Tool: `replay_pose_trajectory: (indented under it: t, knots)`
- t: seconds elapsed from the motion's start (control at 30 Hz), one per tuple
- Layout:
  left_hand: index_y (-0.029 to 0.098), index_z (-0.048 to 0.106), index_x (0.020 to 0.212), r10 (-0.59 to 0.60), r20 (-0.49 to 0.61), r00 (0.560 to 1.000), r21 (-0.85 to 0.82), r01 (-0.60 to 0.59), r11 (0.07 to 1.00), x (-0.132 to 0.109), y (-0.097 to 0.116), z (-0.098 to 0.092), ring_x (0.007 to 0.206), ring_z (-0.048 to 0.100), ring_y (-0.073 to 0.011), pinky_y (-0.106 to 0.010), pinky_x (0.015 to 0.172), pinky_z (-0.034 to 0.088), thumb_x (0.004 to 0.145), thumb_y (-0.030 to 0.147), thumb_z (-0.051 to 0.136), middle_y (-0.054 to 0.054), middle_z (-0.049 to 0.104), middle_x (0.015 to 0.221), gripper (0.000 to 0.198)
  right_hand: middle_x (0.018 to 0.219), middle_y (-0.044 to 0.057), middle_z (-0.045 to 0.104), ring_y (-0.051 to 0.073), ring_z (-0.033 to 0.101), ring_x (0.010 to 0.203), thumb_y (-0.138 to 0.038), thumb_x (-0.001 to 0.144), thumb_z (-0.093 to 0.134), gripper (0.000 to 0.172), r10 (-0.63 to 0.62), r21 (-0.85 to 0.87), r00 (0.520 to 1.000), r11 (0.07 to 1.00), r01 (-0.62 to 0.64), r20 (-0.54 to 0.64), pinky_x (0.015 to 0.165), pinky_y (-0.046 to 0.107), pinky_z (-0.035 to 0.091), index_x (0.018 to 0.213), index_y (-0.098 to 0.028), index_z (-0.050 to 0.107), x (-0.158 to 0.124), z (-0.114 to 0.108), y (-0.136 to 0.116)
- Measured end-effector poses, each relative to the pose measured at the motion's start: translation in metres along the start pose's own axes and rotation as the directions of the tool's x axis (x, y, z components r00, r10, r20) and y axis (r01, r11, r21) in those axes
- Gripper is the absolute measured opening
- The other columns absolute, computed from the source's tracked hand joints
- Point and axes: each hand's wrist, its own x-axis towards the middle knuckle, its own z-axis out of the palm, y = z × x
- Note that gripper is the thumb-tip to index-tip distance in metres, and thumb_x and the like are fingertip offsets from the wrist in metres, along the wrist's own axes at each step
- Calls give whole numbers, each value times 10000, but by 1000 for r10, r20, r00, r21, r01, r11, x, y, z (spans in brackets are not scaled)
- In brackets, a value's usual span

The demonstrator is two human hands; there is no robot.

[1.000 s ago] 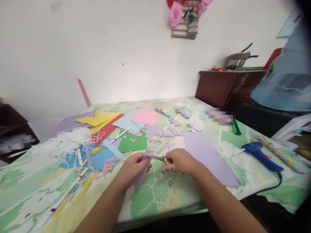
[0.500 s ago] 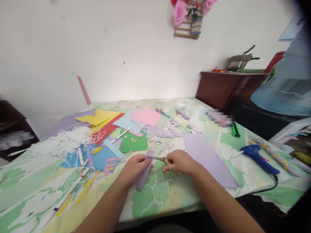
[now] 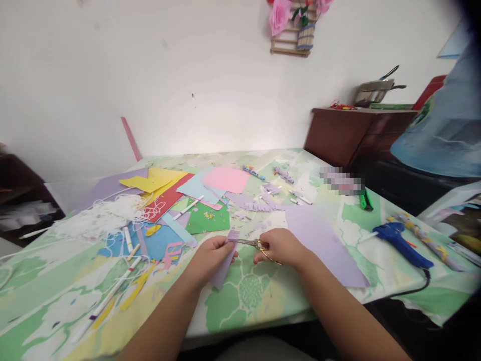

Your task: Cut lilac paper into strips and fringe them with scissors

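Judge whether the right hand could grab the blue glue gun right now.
Probably not straight away: the right hand holds the scissors, though only a flat lilac sheet seems to lie between it and the glue gun.

head camera | forward-down | close above tablecloth [image 3: 263,311] | right corners perhaps blocked

Shiny metal scissors [image 3: 255,243] at center, against a matt lilac paper strip [image 3: 223,272]; smooth blue plastic glue gun [image 3: 408,246] at right; fibrous white string [image 3: 103,215] at left; smooth table cover [image 3: 259,308] across the bottom (cloth or plastic, hard to tell); brown wooden-looking cabinet [image 3: 336,133], faintly glossy, at upper right
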Motion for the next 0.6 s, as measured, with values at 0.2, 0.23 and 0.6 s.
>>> replay_pose_trajectory:
  t: [0.2, 0.23, 0.6]
  knots:
    - [167, 539, 717, -6, -124, 992, -105, -7, 994, 9, -10, -2, 511, 522, -111, -237, 493, 408, 651, 409, 505, 13, 548, 595, 253, 617, 3, 538, 109, 431, 543, -687, 602, 348, 528, -2, -4, 1000, 1000, 2, 13, 457, 213, 200, 663, -191, 519, -1, 2, 3]
    - [166, 536, 715, -3, -129, 992, -112, -12, 994, 10, -10, -2, 516, 522, -110, -235, 495, 408, 652, 404, 505, 12, 548, 601, 248, 621, 4, 536, 108, 426, 540, -681, 613, 340, 525, -2, -7, 1000, 1000, 2, 13, 454, 213, 198, 665, -188, 514, -1, 2, 3]
    - [160, 561, 685, 90, -52, 995, 112, -84, 990, 1, -1, 2, 543, 508, -120, -220, 502, 364, 686, 399, 461, 4, 557, 603, 260, 576, -28, 486, 76, 352, 492, -654, 601, 402, 489, -62, 113, 998, 992, 59, 24, 444, 196, 204, 647, -178, 504, 0, 2, -2]
